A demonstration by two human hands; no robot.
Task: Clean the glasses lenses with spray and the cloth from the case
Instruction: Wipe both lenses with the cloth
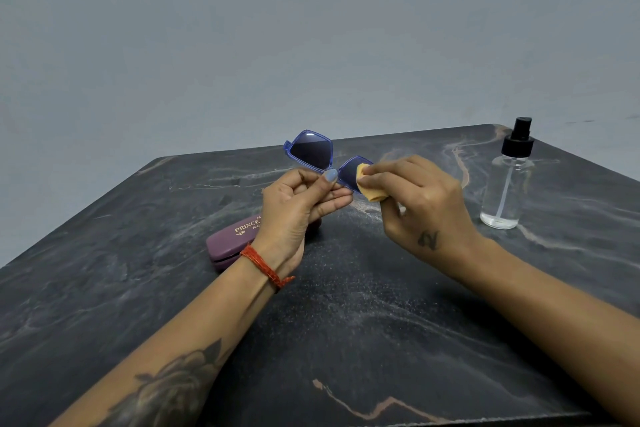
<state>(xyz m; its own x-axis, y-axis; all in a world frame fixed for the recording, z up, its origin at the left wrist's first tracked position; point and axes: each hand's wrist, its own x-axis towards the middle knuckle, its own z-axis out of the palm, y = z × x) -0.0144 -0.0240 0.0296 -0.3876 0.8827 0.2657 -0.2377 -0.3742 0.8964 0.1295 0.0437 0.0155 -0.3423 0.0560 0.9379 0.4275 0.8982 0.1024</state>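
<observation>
Blue-framed glasses (310,152) with dark lenses are held up above the table. My left hand (298,204) pinches them at the bridge between thumb and fingers. My right hand (420,199) grips a small orange cloth (369,189) and presses it against the right lens, which it partly hides. A clear spray bottle (507,184) with a black pump top stands upright on the table, to the right of my right hand.
A purple glasses case (230,243), lid down, lies on the dark marble table (346,322) under my left wrist. A plain grey wall rises behind the table's far edge.
</observation>
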